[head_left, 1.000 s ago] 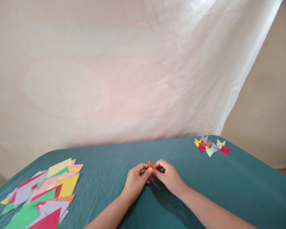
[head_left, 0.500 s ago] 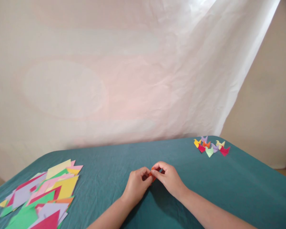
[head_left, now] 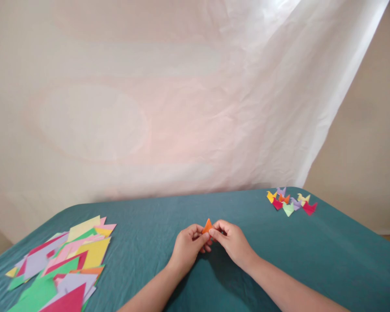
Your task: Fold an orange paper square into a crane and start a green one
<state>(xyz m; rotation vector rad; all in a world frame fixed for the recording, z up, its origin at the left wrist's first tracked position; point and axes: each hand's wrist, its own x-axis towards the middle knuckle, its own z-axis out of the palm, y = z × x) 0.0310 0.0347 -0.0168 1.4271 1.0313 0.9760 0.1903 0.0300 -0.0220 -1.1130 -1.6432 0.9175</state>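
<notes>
No text, label, brand, number or sign legible anywhere in view.

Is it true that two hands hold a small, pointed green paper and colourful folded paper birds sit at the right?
Not green: the head view shows small, pointed orange paper in the left hand and right hand. Colourful folded paper birds do sit at the right.
</notes>
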